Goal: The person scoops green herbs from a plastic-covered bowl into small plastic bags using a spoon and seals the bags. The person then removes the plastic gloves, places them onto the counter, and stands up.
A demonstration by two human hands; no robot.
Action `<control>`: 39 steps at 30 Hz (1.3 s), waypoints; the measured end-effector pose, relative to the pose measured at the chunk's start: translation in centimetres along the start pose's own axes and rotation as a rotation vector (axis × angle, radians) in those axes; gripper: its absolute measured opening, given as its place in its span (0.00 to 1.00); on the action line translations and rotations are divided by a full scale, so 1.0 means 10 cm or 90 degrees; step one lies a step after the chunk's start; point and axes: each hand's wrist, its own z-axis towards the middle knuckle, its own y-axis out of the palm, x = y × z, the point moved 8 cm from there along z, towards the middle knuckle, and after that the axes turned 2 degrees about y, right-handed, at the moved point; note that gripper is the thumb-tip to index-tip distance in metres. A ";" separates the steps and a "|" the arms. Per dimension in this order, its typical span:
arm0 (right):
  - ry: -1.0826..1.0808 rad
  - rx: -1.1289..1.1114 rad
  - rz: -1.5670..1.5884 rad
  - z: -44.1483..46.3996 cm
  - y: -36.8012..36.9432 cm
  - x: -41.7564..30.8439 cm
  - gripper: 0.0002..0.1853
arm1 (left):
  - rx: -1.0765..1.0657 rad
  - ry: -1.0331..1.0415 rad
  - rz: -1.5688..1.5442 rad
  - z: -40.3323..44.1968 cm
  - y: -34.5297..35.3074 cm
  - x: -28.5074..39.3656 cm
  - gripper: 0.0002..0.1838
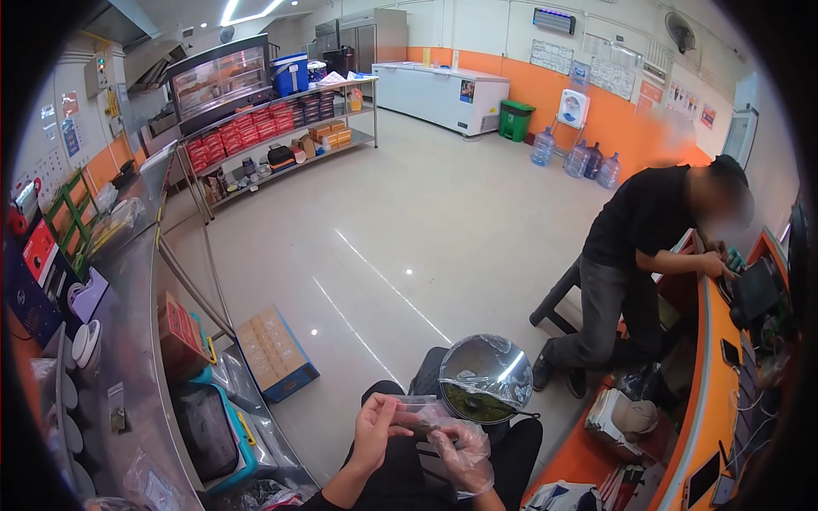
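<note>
My left hand [373, 433] is bare and pinches the edge of a small clear plastic bag [415, 404] above my lap. My right hand [464, 453], in a clear plastic glove, is closed at the bag's other side, with a little dark material between the hands that is too small to name. Just beyond my right hand, a round metal bowl [486, 347] holds green, leafy-looking stuff [474, 404]. Clear film partly covers it, and a dark-handled utensil [521, 415] lies across its near rim.
On the left runs a steel table [141, 341] with a small filled bag [117, 407]. A cardboard box [271, 351] stands on the floor. At right, a person in black [637, 221] bends over an orange counter [714, 341]. Steel shelving [362, 140] stands farther back.
</note>
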 end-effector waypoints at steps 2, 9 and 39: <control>-0.010 0.009 -0.036 -0.03 0.02 0.10 0.05 | 0.019 0.005 -0.086 -0.01 -0.05 0.00 0.10; -0.111 -0.029 -0.125 0.02 0.14 -0.22 0.05 | -0.017 -0.036 -0.119 0.00 -0.13 -0.02 0.10; 0.047 -0.098 -0.238 -0.19 -0.05 0.54 0.06 | 1.116 0.914 0.698 -1.19 -1.65 2.42 0.43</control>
